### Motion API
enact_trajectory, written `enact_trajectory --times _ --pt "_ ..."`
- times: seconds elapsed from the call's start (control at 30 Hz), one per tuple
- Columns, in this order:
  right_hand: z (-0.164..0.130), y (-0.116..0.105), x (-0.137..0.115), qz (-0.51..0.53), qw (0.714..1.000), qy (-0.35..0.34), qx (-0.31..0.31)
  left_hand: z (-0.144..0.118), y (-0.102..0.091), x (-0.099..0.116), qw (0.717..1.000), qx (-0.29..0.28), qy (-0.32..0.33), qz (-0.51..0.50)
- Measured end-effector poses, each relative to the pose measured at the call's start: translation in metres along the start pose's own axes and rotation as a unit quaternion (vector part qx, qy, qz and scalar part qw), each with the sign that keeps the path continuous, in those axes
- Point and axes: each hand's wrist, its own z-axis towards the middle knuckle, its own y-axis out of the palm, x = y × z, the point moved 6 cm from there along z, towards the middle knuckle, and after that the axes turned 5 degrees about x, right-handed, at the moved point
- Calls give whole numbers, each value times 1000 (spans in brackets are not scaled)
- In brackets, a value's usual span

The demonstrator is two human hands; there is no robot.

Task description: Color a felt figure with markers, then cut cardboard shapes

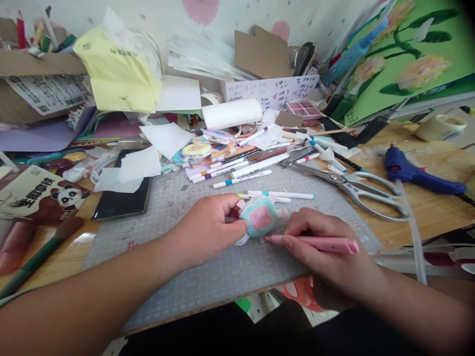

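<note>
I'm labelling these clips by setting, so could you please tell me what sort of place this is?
Probably a home craft desk: a grey cutting mat under the hands, scattered marker pens, large scissors and a blue glue gun beside it.

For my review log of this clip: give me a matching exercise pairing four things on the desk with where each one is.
Things:
1. fuzzy craft piece
2. pink pen
3. scissors
4. black phone

Places:
A. on the wooden desk right of the cutting mat
B. partly under white paper, left of the mat
C. pinched in the left hand
D. gripped in the right hand

Pairs: 1-C, 2-D, 3-A, 4-B
</note>
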Motion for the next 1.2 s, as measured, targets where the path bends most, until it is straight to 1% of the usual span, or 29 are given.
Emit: enact_trajectory --times 0.1,0.2,0.37,0.63,0.8,0.93,1.2 --pt "0 1 -2 12 1000 -6 -8 0 -1 1 1000 7 0 0" --pt "1 1 -3 0 1000 -3 -7 0 -1 2 1000 4 -1 1" --pt "0 2 -2 -1 1000 -4 -13 -1 -2 3 1000 15 8 6" --pt "0 4 -3 0 1000 -2 -20 0 0 2 1000 7 5 -2" --pt "0 2 -4 2 1000 -1 -18 0 -1 3 1000 9 -3 5" --pt "-1 0 -3 2 1000 7 0 0 -1 3 1000 7 0 8" --pt "-1 0 -2 -1 1000 11 1 -1 -2 2 1000 17 5 4"
